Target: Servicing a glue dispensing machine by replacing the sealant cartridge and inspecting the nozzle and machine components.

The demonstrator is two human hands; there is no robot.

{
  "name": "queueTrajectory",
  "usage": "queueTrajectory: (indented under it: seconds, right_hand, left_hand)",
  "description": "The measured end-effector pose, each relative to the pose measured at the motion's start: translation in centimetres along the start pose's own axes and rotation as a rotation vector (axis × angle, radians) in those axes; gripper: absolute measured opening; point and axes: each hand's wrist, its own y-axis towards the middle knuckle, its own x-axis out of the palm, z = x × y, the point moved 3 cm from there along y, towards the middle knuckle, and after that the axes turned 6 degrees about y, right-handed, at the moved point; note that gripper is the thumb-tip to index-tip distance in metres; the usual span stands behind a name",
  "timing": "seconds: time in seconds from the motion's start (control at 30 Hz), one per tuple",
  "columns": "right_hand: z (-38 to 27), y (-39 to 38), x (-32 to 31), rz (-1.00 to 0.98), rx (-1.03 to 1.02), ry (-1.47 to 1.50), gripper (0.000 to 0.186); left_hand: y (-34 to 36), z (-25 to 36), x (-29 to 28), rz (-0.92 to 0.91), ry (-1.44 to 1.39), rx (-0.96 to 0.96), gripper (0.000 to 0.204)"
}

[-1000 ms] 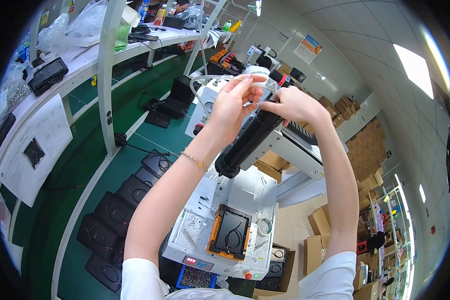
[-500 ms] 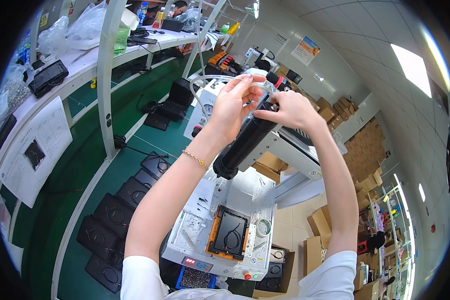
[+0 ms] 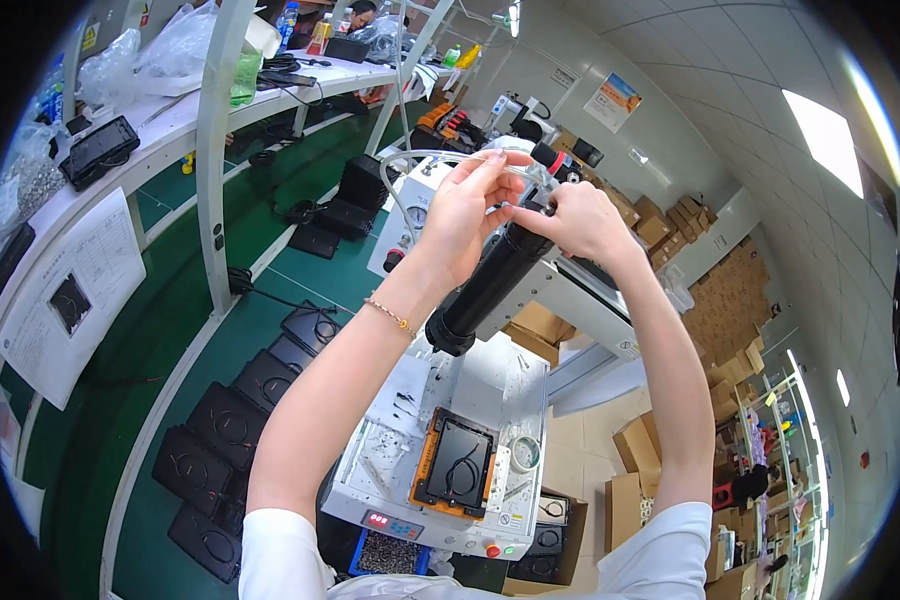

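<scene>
Above a white bench-top machine (image 3: 365,495), both my arms reach up to the top of a tilted black cylinder (image 3: 485,290). My left hand (image 3: 470,215) has its fingers curled round a clear tube (image 3: 420,154) that loops in from the left. Beside it, my right hand (image 3: 595,225) is closed at the cylinder's upper end, thumb pointing left; what its fingers grip there is mostly hidden. Below, on the machine's bed, a black panel with a coiled cable (image 3: 465,455) lies in an orange-and-black fixture (image 3: 425,470). A small round clear dish (image 3: 525,454) stands right of it.
Several black panels with cables (image 3: 220,430) lie on the green surface at left. A blue bin of small parts (image 3: 390,555) sits under the machine's front. Cardboard boxes (image 3: 635,450) stand at right. A white frame post (image 3: 213,160) rises at left; another person (image 3: 362,12) is far back.
My right hand has shifted slightly, its thumb rising from the cylinder's top edge toward the tube and my left fingers. My left hand stays nearly in place.
</scene>
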Motion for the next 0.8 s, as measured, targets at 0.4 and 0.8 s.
queueTrajectory:
  seconds: [0.4, 0.8]
  right_hand:
    - [-0.1, 0.1, -1.5, -0.053, -0.084, -0.059, 0.064]
    - [1.7, 1.3, -1.4, -0.267, -0.517, 0.366, 0.051]
  left_hand:
    - [0.0, -0.1, 0.0, -0.013, 0.006, 0.0, 0.026]
    - [-0.2, -0.1, 0.2, -0.043, 0.027, 0.005, 0.025]
